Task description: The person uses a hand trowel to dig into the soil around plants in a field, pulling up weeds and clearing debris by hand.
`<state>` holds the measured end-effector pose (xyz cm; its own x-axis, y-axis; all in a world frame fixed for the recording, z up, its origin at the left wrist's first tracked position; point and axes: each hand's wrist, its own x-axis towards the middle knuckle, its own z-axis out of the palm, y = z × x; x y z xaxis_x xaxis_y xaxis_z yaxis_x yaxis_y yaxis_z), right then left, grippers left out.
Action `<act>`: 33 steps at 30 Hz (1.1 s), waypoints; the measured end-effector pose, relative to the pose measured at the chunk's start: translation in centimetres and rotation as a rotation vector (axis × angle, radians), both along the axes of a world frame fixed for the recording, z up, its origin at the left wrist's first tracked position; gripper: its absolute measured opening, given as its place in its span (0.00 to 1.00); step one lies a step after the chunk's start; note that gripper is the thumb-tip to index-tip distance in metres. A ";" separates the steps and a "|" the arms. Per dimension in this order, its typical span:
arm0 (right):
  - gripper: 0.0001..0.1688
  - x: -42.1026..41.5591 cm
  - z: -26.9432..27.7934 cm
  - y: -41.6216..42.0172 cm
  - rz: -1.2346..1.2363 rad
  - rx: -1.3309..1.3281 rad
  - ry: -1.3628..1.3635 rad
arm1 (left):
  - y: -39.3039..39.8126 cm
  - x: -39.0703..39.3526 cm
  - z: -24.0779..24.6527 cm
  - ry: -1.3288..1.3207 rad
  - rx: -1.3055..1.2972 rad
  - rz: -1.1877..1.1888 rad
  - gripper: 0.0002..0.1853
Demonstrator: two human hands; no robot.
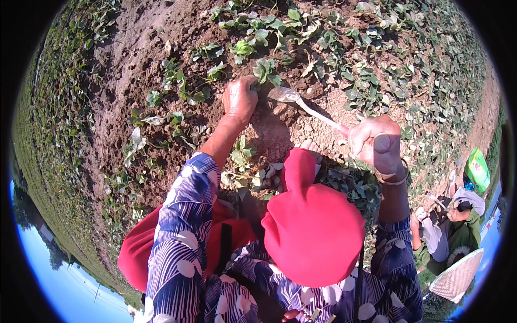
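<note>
My left hand (241,99), its fingers curled, is at the base of a small leafy plant (264,72) in loose brown soil; the fingertips are hidden, so what they grip does not show. My right hand (375,141) is closed around the reddish handle of a hand trowel (284,95). A thin metal shank runs left from that fist to the soil-dusted blade, which lies against the soil just right of the plant. A bangle circles my right wrist.
Low leafy plants (367,80) cover the ground ahead and to the right. A bare soil furrow (117,72) runs at left. At lower right a person (460,230) crouches by a woven conical hat (458,276) and a green bag (477,169). My bare toes (309,145) are near the dug soil.
</note>
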<state>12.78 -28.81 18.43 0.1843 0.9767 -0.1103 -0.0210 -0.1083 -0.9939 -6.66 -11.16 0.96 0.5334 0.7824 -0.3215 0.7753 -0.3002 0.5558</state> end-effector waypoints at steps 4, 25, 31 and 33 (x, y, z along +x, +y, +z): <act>0.08 1.3 1.9 0.6 -0.108 0.215 0.122 | -0.6 -0.6 -0.2 -0.075 -0.007 -0.039 0.18; 0.09 2.8 1.8 2.4 -0.178 0.103 0.410 | -5.1 -4.2 1.9 -0.357 0.122 -0.493 0.11; 0.08 2.3 1.8 0.4 -0.128 -0.230 0.055 | -3.2 -2.5 -0.7 -0.266 0.123 -0.372 0.05; 0.11 1.5 2.8 0.8 -0.122 -0.160 -0.103 | -1.4 -3.4 0.2 -0.304 -0.087 -0.454 0.09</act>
